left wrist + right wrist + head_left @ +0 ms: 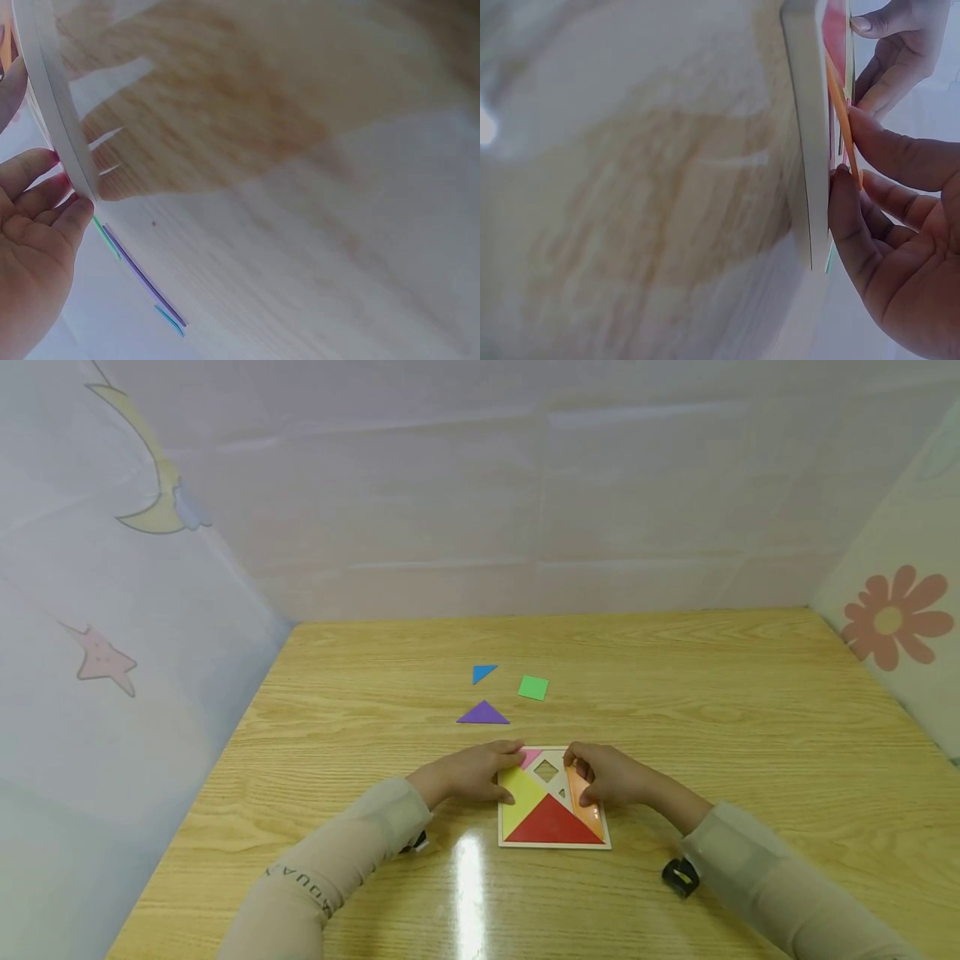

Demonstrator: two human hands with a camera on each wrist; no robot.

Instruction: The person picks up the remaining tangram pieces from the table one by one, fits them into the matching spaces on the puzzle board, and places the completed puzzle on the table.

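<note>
Glossy orange piece (pixel 589 817), tilted, pinched by my right hand (pixel 611 774), pale square board (pixel 557 757) gripped, partly covered by my left hand (pixel 474 771), purple triangle (pixel 483 715) beyond, wood-grained table (pixel 352 693)

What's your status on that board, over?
Left hand gripping board at its left side. Right hand pinching orange piece, far end tilted up. Blue piece, green piece, purple piece beyond board; nothing seen blocking.

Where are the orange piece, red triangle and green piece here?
Orange piece (pixel 588 816), head view: lower part of its face.
Red triangle (pixel 553 825), head view: middle of its face.
Green piece (pixel 533 687), head view: middle of its top.
</note>
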